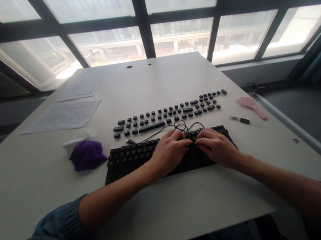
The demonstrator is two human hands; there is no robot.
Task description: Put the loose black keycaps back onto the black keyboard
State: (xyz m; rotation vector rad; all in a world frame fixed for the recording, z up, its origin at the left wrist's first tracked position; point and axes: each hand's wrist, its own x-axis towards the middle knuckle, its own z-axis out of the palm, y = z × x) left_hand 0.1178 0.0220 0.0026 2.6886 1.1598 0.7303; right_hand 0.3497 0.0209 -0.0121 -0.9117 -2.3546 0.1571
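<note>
A black keyboard (130, 158) lies near the table's front edge, with keys on its upper left part and a bare lower part. Over its middle, my left hand (170, 151) has its fingers bent together, pinching something too small to make out. My right hand (216, 147) is right beside it on the keyboard's right half, fingers pressed together at the fingertips; what they hold, if anything, is hidden. Behind the keyboard, loose black keycaps (188, 110) stand in rows, among them a long space bar (151, 127). A black cable (180, 125) is coiled between the keycaps and the keyboard.
A purple cloth (87, 154) and a white crumpled item (74, 141) lie left of the keyboard. Paper sheets (63, 115) are at the back left of the white table (177, 212). On the right are a thin tool (244, 121) and a pink brush (251, 107).
</note>
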